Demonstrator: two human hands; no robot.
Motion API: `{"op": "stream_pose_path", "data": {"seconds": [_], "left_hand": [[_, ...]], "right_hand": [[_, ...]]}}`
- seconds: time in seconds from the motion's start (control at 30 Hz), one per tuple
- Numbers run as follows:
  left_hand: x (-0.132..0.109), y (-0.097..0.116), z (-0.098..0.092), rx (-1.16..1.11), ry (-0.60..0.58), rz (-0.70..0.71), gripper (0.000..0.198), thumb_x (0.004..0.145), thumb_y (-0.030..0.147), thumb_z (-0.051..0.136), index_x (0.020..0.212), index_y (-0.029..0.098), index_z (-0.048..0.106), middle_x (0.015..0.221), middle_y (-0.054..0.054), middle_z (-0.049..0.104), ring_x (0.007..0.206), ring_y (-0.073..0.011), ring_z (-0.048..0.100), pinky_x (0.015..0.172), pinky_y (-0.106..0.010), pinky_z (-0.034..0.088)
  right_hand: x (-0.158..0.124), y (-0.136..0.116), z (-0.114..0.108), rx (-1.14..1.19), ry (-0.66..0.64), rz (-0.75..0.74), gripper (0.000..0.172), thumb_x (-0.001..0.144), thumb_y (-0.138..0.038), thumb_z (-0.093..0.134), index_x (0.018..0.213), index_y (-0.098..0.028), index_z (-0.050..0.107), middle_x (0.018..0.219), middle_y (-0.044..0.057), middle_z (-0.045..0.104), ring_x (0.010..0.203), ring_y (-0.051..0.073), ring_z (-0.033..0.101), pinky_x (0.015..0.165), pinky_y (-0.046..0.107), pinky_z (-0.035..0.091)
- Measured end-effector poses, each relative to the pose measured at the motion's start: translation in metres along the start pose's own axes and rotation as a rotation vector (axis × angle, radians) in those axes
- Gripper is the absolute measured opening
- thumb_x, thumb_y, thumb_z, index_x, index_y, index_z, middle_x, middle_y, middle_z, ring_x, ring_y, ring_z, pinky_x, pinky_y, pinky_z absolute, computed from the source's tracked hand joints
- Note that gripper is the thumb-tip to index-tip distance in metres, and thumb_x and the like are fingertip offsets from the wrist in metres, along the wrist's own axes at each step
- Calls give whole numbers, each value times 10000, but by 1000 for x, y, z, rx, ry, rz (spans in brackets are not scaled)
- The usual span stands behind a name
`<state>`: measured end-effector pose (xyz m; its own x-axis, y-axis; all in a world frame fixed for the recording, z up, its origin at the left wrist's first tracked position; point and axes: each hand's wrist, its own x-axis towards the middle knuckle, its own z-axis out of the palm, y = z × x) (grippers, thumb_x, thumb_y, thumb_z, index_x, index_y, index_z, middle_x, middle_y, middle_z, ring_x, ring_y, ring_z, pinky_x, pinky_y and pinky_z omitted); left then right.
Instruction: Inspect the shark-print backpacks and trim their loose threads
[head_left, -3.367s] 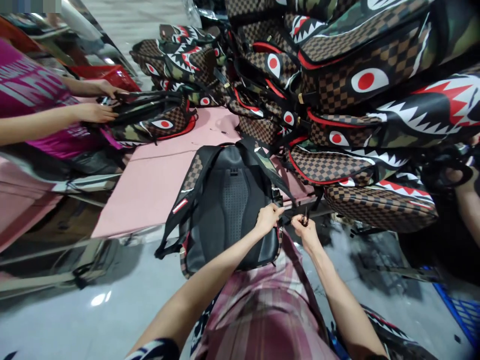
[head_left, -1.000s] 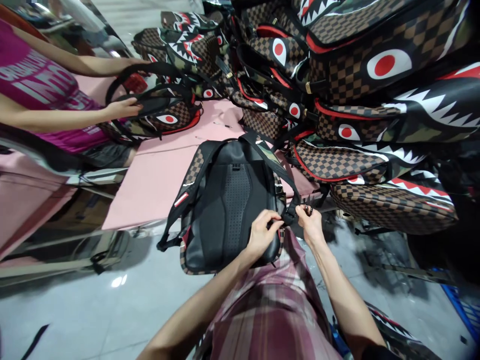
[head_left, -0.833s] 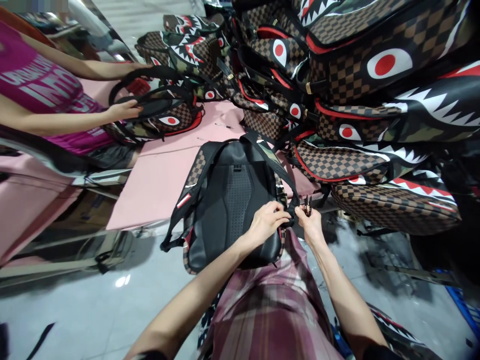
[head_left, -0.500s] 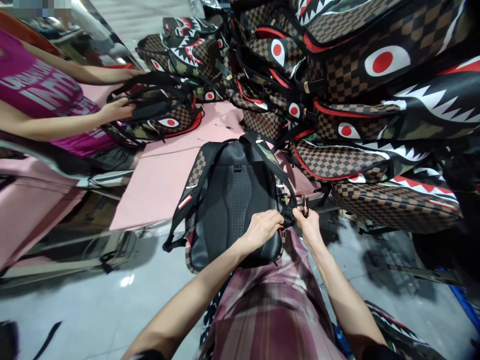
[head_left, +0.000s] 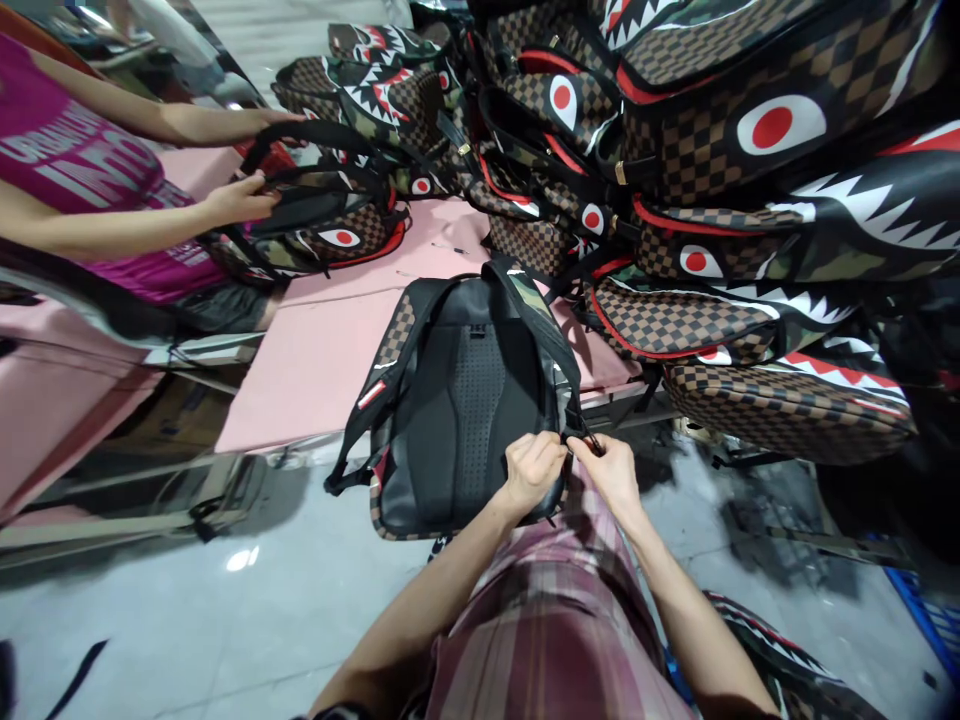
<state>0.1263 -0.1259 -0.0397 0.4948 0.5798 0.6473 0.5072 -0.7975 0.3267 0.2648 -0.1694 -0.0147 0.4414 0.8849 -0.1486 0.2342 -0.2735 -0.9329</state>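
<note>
A backpack [head_left: 457,400] with a black padded back and brown checkered sides lies face down over the near edge of the pink table [head_left: 315,370]. My left hand [head_left: 534,468] is closed on the backpack's lower right corner. My right hand [head_left: 611,470] pinches the lower end of the right shoulder strap [head_left: 551,345] beside it. A small dark tool shows at my right fingertips, too small to name. The two hands nearly touch.
A big heap of checkered and camouflage shark-mouth backpacks [head_left: 675,190] fills the right and back. At the left, another person in a magenta shirt [head_left: 82,190] handles a similar backpack [head_left: 315,225]. A blue crate [head_left: 926,620] stands on the grey floor at the right.
My right hand has dropped and moved in toward my left hand at the strap's lower end. The other person has kept shifting the straps of the backpack at the left.
</note>
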Motion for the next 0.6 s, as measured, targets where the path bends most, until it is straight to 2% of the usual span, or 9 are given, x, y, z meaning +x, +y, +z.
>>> {"op": "stream_pose_path", "data": {"seconds": [0.1,0.17,0.27,0.37,0.47,0.6], "left_hand": [[-2,-2,-2,22,-50,0,211,836,151,459,691,179,609,709,-32,650,594,-108,563,574,-248,387],[-5,-1,-2,11,-60,-22,212,841,160,459,710,176,625,723,-39,656,616,-112,580,583,-249,396],[-9,6,1,-69,-22,-176,197,851,183,468,776,172,650,751,-45,653,660,-116,595,603,-243,427],[-9,17,1,-251,-9,-405,201,862,220,469,848,167,662,808,-56,644,721,-120,602,643,-233,467],[-3,27,-4,-409,-90,-552,208,859,227,468,895,170,665,869,-57,643,785,-131,612,701,-242,486],[9,30,-8,-400,-169,-811,129,757,273,606,769,158,664,803,-40,646,673,-142,623,645,-262,490]], "right_hand": [[-5,4,10,274,-39,83,285,643,-403,663,529,-163,560,500,-24,509,491,97,401,489,232,290],[-6,9,16,544,-62,178,255,606,-379,696,564,-159,574,499,-34,489,451,72,339,451,221,262],[-7,15,22,769,-129,279,276,555,-384,719,573,-158,562,499,-44,464,401,35,208,401,213,180],[-5,19,21,802,-163,292,304,531,-389,730,563,-162,530,520,-41,469,396,22,181,395,210,164],[-4,20,18,806,-156,289,302,529,-377,740,559,-159,534,487,-57,428,397,25,195,398,210,170],[-4,22,18,771,-102,262,271,512,-338,757,568,-149,572,432,-82,362,404,34,214,402,211,154]]}}
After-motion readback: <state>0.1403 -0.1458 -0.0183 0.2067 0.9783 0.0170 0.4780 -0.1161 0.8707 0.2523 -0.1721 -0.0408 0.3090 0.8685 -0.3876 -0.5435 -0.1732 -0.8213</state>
